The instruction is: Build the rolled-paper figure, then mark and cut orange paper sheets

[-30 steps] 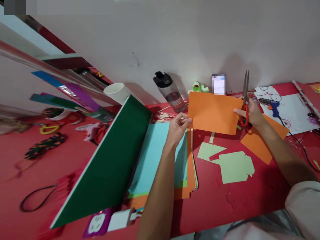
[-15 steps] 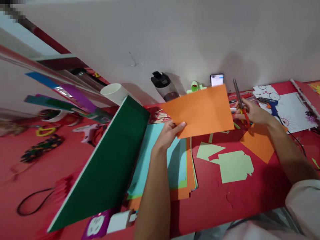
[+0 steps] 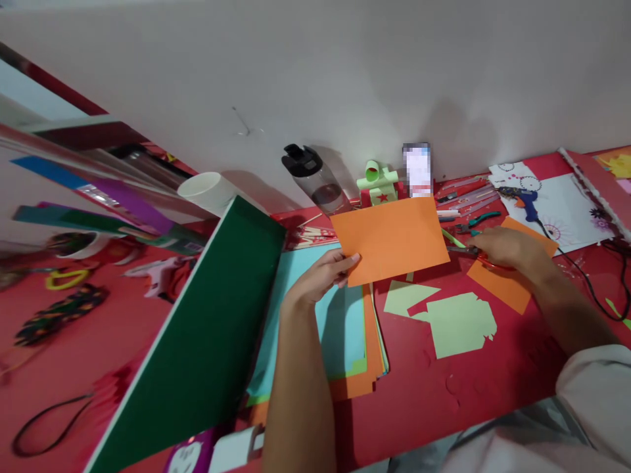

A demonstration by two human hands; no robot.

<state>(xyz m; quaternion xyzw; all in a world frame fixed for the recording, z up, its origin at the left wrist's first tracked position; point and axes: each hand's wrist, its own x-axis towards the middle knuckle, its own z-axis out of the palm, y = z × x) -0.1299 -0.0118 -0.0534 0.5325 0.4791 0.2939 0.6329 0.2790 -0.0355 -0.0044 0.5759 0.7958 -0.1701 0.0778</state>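
A rectangular sheet of orange paper (image 3: 392, 243) is pinched at its lower left corner by my left hand (image 3: 323, 272), thumb on the near face. It is held above the table. To its right, my right hand (image 3: 500, 246) is low over the table with fingers closed around the red-handled scissors (image 3: 488, 261). The blades point left, toward the sheet's right edge. A second orange piece (image 3: 503, 284) lies partly under my right hand and forearm. Cut pale green paper pieces (image 3: 461, 325) lie below the held sheet. Under my left forearm is a stack of coloured paper (image 3: 340, 322).
A green board (image 3: 197, 341) stands slanted at the left. Along the wall are a white roll (image 3: 207, 190), a bottle (image 3: 315, 177), a pale green paper figure (image 3: 379, 184) and a lit phone (image 3: 418, 169). A blue glue gun (image 3: 527, 200) with a cord lies right, near pliers (image 3: 478, 223).
My right hand has lowered the scissors from upright to lying nearly flat near the table. The orange sheet has come slightly down. The camera view has shifted a little to the right.
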